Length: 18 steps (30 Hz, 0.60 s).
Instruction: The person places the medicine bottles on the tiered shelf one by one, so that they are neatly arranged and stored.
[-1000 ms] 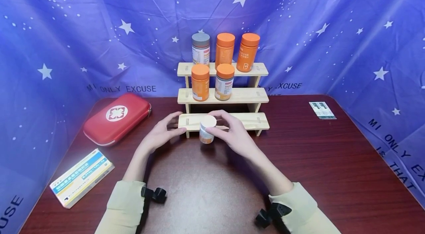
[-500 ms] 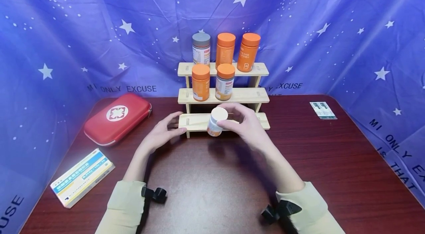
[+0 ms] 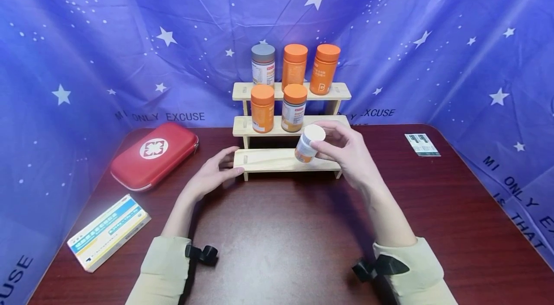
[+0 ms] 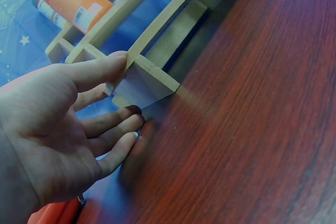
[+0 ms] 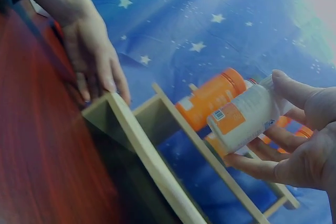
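Note:
Between the thumb and fingers of my right hand (image 3: 352,153) is a small white pill bottle (image 3: 306,147) with an orange patch on its label. It is tilted and held above the bottom tier of a three-tier wooden shelf stand (image 3: 270,160). My left hand (image 3: 208,176) holds the left end of that tier, thumb at the front corner and index finger behind; the other fingers extend loosely in the left wrist view. On the middle tier stand an orange bottle (image 3: 262,111) and a grey bottle with an orange lid (image 3: 294,111).
The top tier carries a grey-lidded bottle (image 3: 263,67) and two orange bottles, one an orange bottle (image 3: 325,71) at the right. Left on the table lie a red first-aid case (image 3: 173,151) and a medicine box (image 3: 110,233). A small printed packet (image 3: 422,145) lies right.
My right hand has lifted the white pill bottle up and to the right, from in front of the bottom tier to above its right half. My left hand stays at the stand.

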{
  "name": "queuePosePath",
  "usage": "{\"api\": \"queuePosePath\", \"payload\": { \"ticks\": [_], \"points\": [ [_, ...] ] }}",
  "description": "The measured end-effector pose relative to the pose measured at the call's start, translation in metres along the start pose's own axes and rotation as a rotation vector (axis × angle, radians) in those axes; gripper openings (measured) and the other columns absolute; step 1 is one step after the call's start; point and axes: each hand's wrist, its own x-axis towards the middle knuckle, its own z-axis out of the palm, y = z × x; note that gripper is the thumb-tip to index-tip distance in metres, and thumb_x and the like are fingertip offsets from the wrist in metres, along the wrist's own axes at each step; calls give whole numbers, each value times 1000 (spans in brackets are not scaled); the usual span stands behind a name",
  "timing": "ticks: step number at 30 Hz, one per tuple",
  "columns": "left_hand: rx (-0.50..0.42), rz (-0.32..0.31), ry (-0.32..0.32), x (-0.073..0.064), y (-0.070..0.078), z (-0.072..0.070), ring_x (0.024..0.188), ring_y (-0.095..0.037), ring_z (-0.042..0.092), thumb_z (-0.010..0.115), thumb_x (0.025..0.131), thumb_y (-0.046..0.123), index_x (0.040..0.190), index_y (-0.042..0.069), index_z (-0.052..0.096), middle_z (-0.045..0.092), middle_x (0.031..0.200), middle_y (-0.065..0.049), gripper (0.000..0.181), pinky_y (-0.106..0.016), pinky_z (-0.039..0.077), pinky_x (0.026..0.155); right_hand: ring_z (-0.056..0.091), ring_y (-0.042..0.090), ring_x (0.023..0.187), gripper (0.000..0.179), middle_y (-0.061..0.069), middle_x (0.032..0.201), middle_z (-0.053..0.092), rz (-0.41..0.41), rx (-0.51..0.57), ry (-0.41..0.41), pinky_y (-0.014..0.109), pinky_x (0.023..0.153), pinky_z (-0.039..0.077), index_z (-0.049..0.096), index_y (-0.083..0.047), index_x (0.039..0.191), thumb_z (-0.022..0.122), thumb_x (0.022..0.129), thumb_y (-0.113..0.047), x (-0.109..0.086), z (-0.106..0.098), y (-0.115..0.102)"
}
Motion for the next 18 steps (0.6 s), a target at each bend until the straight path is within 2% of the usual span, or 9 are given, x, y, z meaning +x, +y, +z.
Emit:
{"api": "queuePosePath", "payload": {
  "ticks": [12, 18],
  "points": [
    [3, 9, 3, -4, 0, -3, 137, -41, 55, 72, 97, 21, 159, 7, 34, 54, 150, -24, 75, -55, 44, 115, 73, 9, 95, 38, -2, 109, 73, -21, 107, 109, 30, 79, 64, 66, -7, 127, 76, 91, -2, 4, -19, -1],
    [9, 0, 3, 0, 0, -2, 137, -40, 55, 73, 96, 24, 159, 10, 35, 54, 150, -22, 75, -54, 44, 115, 72, 9, 91, 35, -3, 105, 74, -28, 103, 154, 28, 75, 64, 68, -10, 124, 76, 91, -2, 7, -25, -3]
  ]
}}
